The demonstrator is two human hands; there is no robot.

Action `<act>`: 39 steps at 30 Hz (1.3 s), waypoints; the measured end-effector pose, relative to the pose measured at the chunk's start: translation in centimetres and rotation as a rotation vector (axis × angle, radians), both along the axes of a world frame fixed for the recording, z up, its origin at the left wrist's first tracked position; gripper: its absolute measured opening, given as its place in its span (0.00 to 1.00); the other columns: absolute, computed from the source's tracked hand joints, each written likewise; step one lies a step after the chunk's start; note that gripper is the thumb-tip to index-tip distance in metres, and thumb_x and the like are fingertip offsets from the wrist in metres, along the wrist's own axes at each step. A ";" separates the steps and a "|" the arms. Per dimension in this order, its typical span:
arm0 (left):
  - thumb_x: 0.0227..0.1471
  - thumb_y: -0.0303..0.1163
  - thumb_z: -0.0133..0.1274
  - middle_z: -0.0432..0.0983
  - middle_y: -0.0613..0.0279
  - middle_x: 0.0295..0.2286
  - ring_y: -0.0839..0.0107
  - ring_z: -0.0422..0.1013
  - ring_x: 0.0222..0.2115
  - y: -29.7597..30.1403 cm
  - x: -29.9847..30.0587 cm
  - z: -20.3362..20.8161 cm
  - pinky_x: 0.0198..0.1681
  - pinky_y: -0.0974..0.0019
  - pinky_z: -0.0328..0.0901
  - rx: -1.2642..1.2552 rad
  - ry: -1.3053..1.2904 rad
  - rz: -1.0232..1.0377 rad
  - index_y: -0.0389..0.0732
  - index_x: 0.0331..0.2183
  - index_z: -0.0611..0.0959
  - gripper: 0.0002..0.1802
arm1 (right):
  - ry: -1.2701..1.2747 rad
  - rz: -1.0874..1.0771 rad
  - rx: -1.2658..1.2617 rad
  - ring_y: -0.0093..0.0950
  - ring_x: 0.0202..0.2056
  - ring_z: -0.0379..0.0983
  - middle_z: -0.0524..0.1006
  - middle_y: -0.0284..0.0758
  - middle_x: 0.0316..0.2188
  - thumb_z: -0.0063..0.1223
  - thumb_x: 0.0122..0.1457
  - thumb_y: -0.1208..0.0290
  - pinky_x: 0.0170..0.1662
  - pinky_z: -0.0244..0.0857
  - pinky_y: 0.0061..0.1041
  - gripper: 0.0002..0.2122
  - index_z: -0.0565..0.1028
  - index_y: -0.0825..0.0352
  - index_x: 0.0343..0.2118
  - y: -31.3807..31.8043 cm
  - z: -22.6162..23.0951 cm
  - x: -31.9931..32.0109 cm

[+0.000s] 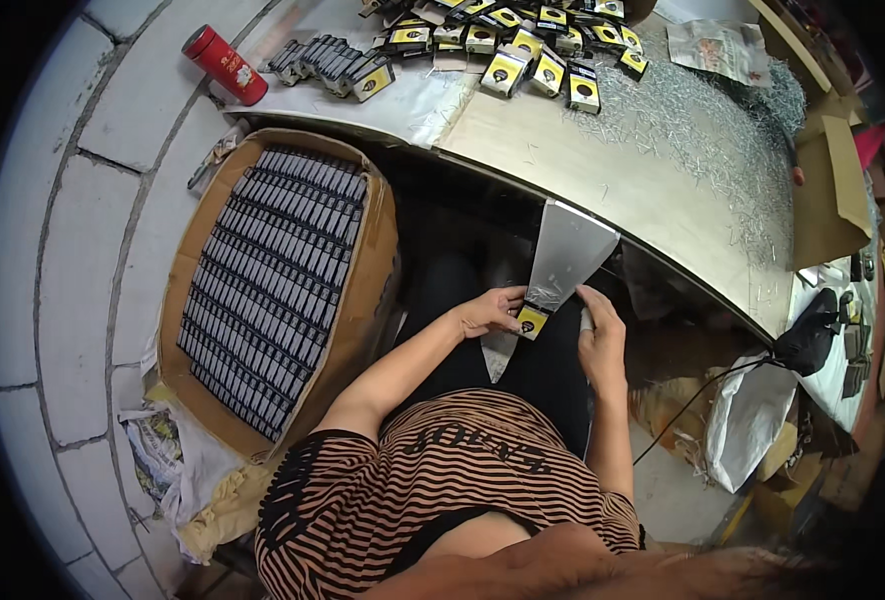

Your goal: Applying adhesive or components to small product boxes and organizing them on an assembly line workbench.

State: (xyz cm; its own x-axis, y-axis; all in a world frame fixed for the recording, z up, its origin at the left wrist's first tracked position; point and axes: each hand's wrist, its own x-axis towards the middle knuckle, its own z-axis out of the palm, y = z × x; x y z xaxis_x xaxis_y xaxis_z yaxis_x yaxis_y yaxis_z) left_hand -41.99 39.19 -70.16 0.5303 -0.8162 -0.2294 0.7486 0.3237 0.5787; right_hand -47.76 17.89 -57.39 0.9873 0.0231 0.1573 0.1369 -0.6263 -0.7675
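Observation:
My left hand (pixel 493 311) is closed on a small yellow and black box (pixel 531 322), held at the narrow lower end of a grey metal chute (pixel 570 250). Several thin silvery pieces, like small nails or pins, lie in the chute near that end. The chute slopes from the table edge down toward my lap. Beside its right edge is my right hand (pixel 603 335), fingers stretched out and holding nothing that I can see. Whether those fingertips touch the metal is hard to tell.
To the left stands a cardboard carton (pixel 188 265) packed with rows of small boxes. The table (pixel 523 130) bears a heap of yellow and black boxes (pixel 508 70), loose silvery pieces (pixel 693 120) and a red canister (pixel 225 66). At right are an open cardboard box (pixel 831 195) and a white sack (pixel 751 420).

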 end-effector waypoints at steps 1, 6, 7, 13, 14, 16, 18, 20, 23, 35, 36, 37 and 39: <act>0.39 0.14 0.60 0.70 0.60 0.50 0.69 0.69 0.50 -0.1 -0.1 0.1 0.51 0.66 0.69 0.036 0.002 0.014 0.35 0.59 0.63 0.44 | -0.035 -0.014 0.059 0.45 0.51 0.70 0.73 0.47 0.48 0.39 0.45 0.93 0.55 0.63 0.33 0.25 0.72 0.71 0.49 0.7 -0.6 -0.2; 0.45 0.20 0.60 0.76 0.64 0.40 0.75 0.74 0.37 -0.9 -1.1 -0.4 0.38 0.74 0.70 0.289 -0.058 0.081 0.38 0.55 0.70 0.34 | 0.047 0.114 -0.083 0.46 0.48 0.71 0.74 0.48 0.46 0.42 0.53 0.85 0.52 0.65 0.36 0.17 0.74 0.70 0.46 3.4 -4.8 -0.5; 0.48 0.24 0.60 0.78 0.67 0.34 0.77 0.74 0.33 -1.1 -1.4 -1.0 0.35 0.75 0.68 0.359 -0.101 0.066 0.38 0.50 0.76 0.25 | 0.157 0.158 -0.133 0.48 0.47 0.71 0.75 0.49 0.45 0.45 0.53 0.83 0.50 0.66 0.38 0.15 0.75 0.70 0.44 4.0 -3.8 -0.5; 0.55 0.36 0.58 0.79 0.67 0.34 0.79 0.73 0.32 -0.3 -3.3 -2.5 0.36 0.74 0.68 0.448 -0.129 -0.016 0.38 0.45 0.81 0.18 | 0.131 -0.026 -0.074 0.46 0.42 0.74 0.78 0.47 0.39 0.50 0.55 0.77 0.46 0.68 0.38 0.12 0.77 0.70 0.42 1.7 -2.0 -0.5; 0.55 0.38 0.58 0.79 0.67 0.34 0.79 0.73 0.32 -0.2 -3.7 -1.6 0.37 0.74 0.68 0.410 -0.094 -0.001 0.38 0.45 0.81 0.18 | 0.169 -0.054 -0.069 0.45 0.42 0.75 0.78 0.47 0.39 0.51 0.55 0.76 0.46 0.68 0.37 0.12 0.77 0.70 0.42 1.4 -1.8 -0.8; 0.56 0.39 0.57 0.78 0.69 0.34 0.81 0.72 0.32 -0.3 -3.6 -1.2 0.36 0.75 0.67 0.412 -0.135 0.038 0.38 0.45 0.80 0.19 | 0.222 -0.028 -0.115 0.45 0.42 0.75 0.78 0.47 0.39 0.51 0.55 0.76 0.46 0.68 0.37 0.12 0.77 0.71 0.42 1.5 -2.0 -0.9; 0.57 0.39 0.55 0.77 0.70 0.33 0.83 0.70 0.33 -0.2 -3.9 -0.7 0.37 0.76 0.65 0.385 -0.141 0.089 0.37 0.46 0.79 0.19 | 0.256 0.027 -0.127 0.46 0.41 0.75 0.78 0.48 0.37 0.52 0.54 0.76 0.45 0.68 0.37 0.12 0.77 0.71 0.41 1.7 -2.4 -1.1; 0.58 0.40 0.55 0.77 0.70 0.33 0.83 0.70 0.33 -0.6 -3.6 1.3 0.37 0.77 0.65 0.393 -0.180 0.110 0.37 0.45 0.79 0.18 | 0.253 0.029 -0.070 0.46 0.40 0.75 0.78 0.48 0.36 0.52 0.54 0.76 0.45 0.68 0.37 0.11 0.77 0.71 0.40 1.8 -2.0 -0.9; 0.55 0.33 0.53 0.77 0.69 0.32 0.83 0.70 0.32 -1.0 -3.2 4.5 0.36 0.77 0.64 0.455 -0.187 0.172 0.37 0.41 0.81 0.12 | 0.228 0.057 0.016 0.46 0.37 0.76 0.78 0.50 0.32 0.51 0.52 0.77 0.41 0.68 0.36 0.10 0.78 0.72 0.37 2.1 -0.3 -0.4; 0.52 0.36 0.56 0.72 0.56 0.48 0.65 0.66 0.51 2.0 0.6 11.9 0.57 0.64 0.57 0.491 -0.754 0.577 0.33 0.51 0.73 0.27 | 0.148 -0.024 0.027 0.27 0.26 0.77 0.79 0.43 0.25 0.53 0.52 0.80 0.32 0.69 0.26 0.08 0.77 0.75 0.35 -1.9 2.7 5.3; 0.53 0.36 0.55 0.72 0.55 0.48 0.64 0.66 0.51 2.3 0.8 11.5 0.57 0.63 0.57 0.540 -0.765 0.609 0.34 0.51 0.73 0.26 | 0.191 0.034 0.116 0.26 0.25 0.76 0.79 0.41 0.24 0.52 0.52 0.81 0.30 0.69 0.24 0.07 0.77 0.76 0.35 -1.6 4.1 5.4; 0.53 0.36 0.55 0.72 0.54 0.49 0.63 0.67 0.52 2.1 0.9 11.8 0.56 0.63 0.58 0.541 -0.823 0.601 0.35 0.51 0.74 0.25 | 0.307 0.022 0.272 0.27 0.26 0.77 0.79 0.42 0.24 0.52 0.52 0.81 0.31 0.68 0.25 0.08 0.77 0.75 0.35 -1.7 4.8 5.4; 0.53 0.36 0.55 0.72 0.54 0.48 0.63 0.67 0.51 1.1 0.9 12.4 0.56 0.63 0.58 0.547 -0.834 0.560 0.36 0.51 0.74 0.25 | 0.124 -0.039 -0.083 0.27 0.25 0.76 0.78 0.41 0.23 0.53 0.52 0.80 0.31 0.69 0.26 0.08 0.77 0.75 0.35 -3.2 3.1 6.6</act>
State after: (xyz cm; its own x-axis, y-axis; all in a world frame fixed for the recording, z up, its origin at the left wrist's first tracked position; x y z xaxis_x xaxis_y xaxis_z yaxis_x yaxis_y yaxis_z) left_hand -41.06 40.31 -57.79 0.9419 -0.3164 0.1125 -0.1044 0.0425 0.9936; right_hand -41.15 14.66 -54.25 0.9994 -0.0081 0.0333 0.0185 -0.6913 -0.7224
